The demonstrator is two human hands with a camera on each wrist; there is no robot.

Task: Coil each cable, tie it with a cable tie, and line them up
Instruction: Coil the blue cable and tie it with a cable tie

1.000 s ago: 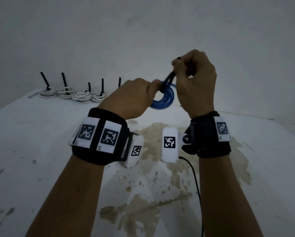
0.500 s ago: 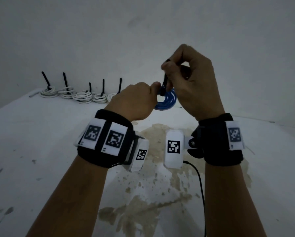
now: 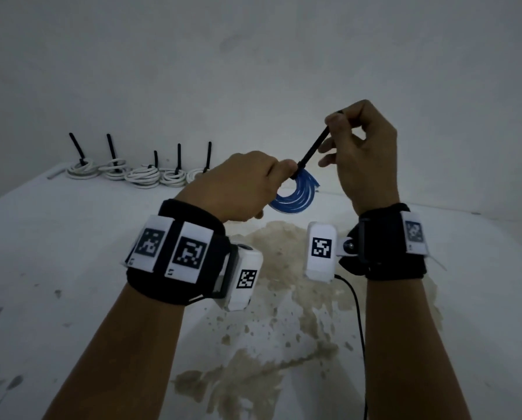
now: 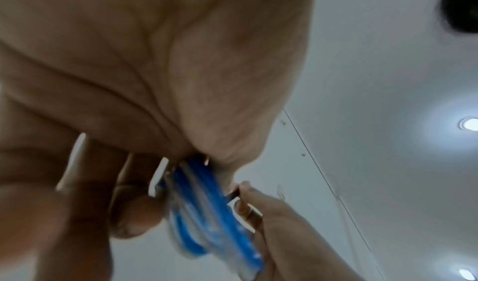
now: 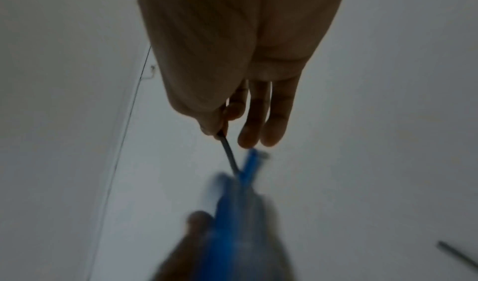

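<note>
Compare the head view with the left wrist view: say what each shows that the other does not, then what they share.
Only the head view shows the table, the five tied white coils lined up at its far left, the stain, and both wristbands.

Only the left wrist view shows the ceiling lights and the underside of the left hand, its curled fingers gripping the blue coil.

Both show the left hand holding the blue coil and the right hand pinching the black tie that runs up from it.

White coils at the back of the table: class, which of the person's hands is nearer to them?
Left. The left hand, holding the blue coil, is just right of the white coils; the right hand, pinching the tie, is farther right.
</note>
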